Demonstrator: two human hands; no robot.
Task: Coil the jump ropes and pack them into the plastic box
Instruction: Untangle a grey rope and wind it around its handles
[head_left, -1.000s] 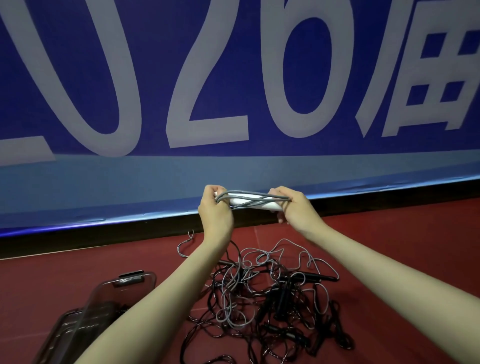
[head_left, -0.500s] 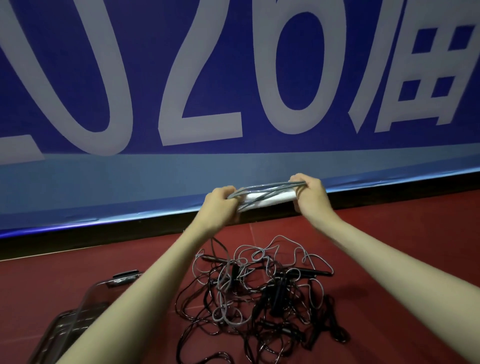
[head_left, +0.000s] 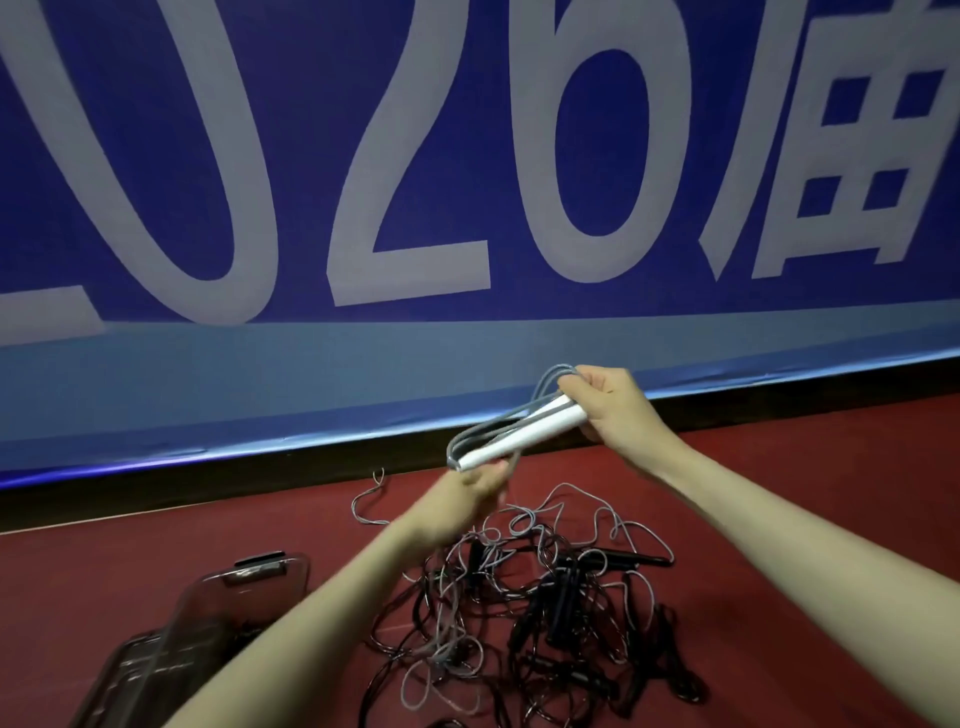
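Hands (head_left: 613, 410) grip coiled rope (head_left: 511, 431).

Right hand (head_left: 613, 410) grips upper end of white handles (head_left: 524, 434) with grey rope (head_left: 498, 421) looped alongside, bundle tilted down to left. Left hand (head_left: 467, 499) just below lower handle ends, fingers curled, blurred; hold unclear. Tangled pile of black and grey ropes (head_left: 530, 613) on red floor (head_left: 805, 493). Clear plastic box (head_left: 156, 670), lid (head_left: 249, 592) propped open, lower left. Blue banner (head_left: 467, 182) behind.
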